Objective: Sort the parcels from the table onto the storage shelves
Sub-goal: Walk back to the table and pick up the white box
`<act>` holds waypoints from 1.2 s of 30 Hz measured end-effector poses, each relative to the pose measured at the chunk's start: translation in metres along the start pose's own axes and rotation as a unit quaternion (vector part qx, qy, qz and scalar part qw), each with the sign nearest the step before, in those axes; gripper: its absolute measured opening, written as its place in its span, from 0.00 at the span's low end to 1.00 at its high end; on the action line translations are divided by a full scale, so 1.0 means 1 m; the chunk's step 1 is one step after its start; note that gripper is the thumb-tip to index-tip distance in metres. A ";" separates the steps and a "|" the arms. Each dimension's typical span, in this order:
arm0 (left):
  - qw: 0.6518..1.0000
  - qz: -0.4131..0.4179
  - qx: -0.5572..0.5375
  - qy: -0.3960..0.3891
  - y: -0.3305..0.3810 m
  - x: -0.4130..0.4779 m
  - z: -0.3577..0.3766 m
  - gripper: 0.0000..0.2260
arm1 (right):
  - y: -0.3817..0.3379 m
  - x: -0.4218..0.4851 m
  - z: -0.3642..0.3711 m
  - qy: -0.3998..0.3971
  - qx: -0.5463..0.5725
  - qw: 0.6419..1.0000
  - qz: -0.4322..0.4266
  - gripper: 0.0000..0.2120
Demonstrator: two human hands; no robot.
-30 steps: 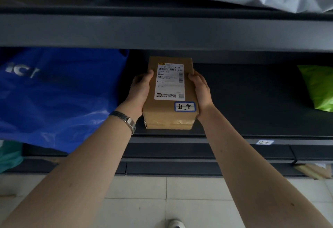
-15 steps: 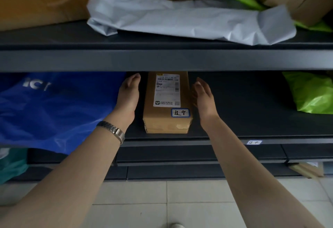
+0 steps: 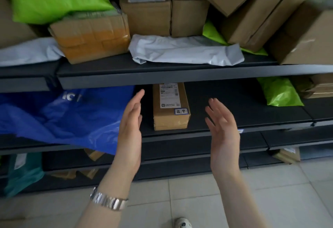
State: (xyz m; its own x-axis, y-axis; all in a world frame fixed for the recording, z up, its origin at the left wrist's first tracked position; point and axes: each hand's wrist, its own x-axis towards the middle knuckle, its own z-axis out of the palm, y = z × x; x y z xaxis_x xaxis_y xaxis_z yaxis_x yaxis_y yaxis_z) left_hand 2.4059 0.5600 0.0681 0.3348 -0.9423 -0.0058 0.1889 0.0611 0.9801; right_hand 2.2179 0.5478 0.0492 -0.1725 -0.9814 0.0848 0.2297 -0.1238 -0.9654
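A small brown cardboard parcel (image 3: 170,109) with a white shipping label and a small blue-edged tag lies flat on the dark middle shelf (image 3: 234,117), its far end hidden under the shelf above. My left hand (image 3: 130,128) hovers open to the left of the parcel, palm facing it, not touching it. My right hand (image 3: 222,128) hovers open to the right, farther from the parcel, fingers spread. Both hands are in front of the shelf edge and hold nothing. A metal watch is on my left wrist.
A blue plastic bag (image 3: 59,117) fills the middle shelf's left side; a green mailer (image 3: 278,92) lies at its right. The upper shelf (image 3: 162,80) holds several cardboard boxes, a grey mailer (image 3: 185,51) and green bags. Lower shelves hold more parcels. Tiled floor lies below.
My hands let go of the parcel, which now rests on the shelf, and have drawn back and apart. The view has tilted up, showing the upper shelf.
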 end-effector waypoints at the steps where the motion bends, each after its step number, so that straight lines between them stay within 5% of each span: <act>1: 1.000 0.012 -0.008 -0.021 0.012 -0.015 0.001 0.15 | -0.012 -0.015 -0.002 0.006 0.015 1.000 -0.018 0.19; 9: 0.981 0.049 -0.035 -0.184 0.077 -0.085 0.029 0.21 | -0.101 -0.078 -0.028 0.030 0.046 0.997 -0.047 0.22; 17: 0.953 0.045 -0.103 -0.282 0.110 -0.084 0.119 0.19 | -0.171 -0.086 -0.102 0.194 0.001 0.975 -0.107 0.20; 29: 0.915 0.047 -0.150 -0.372 0.111 -0.157 0.396 0.21 | -0.292 -0.072 -0.338 0.267 -0.014 0.933 -0.240 0.21; 36: 0.893 0.047 -0.142 -0.424 0.089 -0.223 0.555 0.22 | -0.341 -0.065 -0.481 0.339 -0.073 0.907 -0.240 0.19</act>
State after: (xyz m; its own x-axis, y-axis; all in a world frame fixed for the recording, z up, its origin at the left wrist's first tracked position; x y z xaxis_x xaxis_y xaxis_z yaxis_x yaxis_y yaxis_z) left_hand 1.8356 0.5930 0.2666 -0.4361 -0.8317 0.3436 0.4629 0.1201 0.8782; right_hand 1.6901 0.7244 0.2543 -0.7791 -0.4982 0.3805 -0.1485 -0.4430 -0.8841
